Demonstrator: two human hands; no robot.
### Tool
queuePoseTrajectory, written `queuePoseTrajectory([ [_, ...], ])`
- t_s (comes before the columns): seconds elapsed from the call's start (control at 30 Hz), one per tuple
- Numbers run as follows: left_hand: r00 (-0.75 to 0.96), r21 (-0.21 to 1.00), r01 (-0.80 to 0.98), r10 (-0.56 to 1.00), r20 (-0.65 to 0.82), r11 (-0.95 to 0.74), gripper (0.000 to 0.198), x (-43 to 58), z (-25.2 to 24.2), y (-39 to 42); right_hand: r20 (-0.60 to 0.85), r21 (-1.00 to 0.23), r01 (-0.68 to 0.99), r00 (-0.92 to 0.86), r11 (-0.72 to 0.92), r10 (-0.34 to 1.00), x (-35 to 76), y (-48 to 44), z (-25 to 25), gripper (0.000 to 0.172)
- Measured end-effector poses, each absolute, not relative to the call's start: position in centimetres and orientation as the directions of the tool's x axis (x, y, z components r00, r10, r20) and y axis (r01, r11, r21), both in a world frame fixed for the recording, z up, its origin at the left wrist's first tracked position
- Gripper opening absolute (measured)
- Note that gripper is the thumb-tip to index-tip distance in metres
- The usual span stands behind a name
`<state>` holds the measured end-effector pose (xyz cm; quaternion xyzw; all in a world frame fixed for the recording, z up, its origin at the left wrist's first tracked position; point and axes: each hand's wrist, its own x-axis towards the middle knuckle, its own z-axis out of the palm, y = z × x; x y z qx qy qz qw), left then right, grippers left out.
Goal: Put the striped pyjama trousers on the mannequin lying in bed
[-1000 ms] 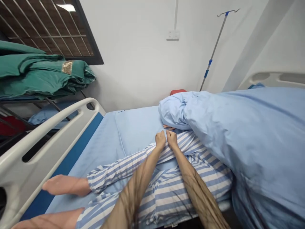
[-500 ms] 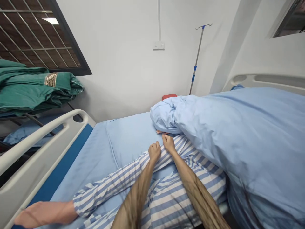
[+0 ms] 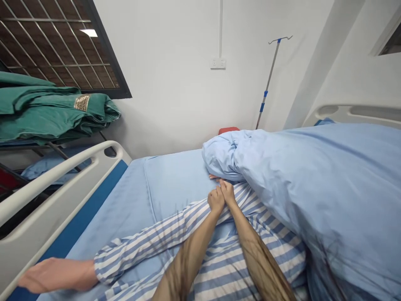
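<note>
Head view: I see the left hand (image 3: 216, 200) and right hand (image 3: 227, 190) now touching at frame centre, where half a second ago they sat slightly apart. Both sets of fingers are curled tight, bunching the striped pyjama trousers (image 3: 219, 259) just beside the blue duvet (image 3: 313, 175).

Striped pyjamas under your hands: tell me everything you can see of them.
The striped pyjamas are soft, creased cloth in blue and white bands, worn by a person lying on the bed sheet. One leg stretches left, a bare foot out of its cuff. The blue quilt covers the upper part. Left hand and right hand each grip a bunch beside the quilt's edge.
</note>
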<state>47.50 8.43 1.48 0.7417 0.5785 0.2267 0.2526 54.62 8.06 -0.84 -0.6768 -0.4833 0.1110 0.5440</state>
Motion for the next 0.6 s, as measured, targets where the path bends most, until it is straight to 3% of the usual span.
queuePoseTrajectory([
  [0.13,0.257,0.638,0.742,0.966,0.013,-0.206,0.045,47.1,0.7,7.9,0.503,-0.755,0.649,0.489,0.088,0.713,53.8,7.0,0.9,0.051],
  [0.27,0.24,0.673,0.72,0.971,-0.011,-0.17,0.058,46.8,0.6,7.8,0.636,-0.627,0.767,0.403,0.137,0.658,54.2,6.3,1.7,0.05],
  [0.43,0.169,0.778,0.621,0.985,-0.019,-0.091,0.056,47.6,0.3,7.7,0.481,-0.734,0.679,0.522,-0.003,0.704,56.9,6.9,-0.3,0.059],
  [0.6,0.179,0.878,0.478,0.979,-0.099,0.001,0.049,42.4,1.2,10.7,0.434,-0.701,0.711,0.494,-0.062,0.753,57.6,7.4,-2.1,0.057],
])
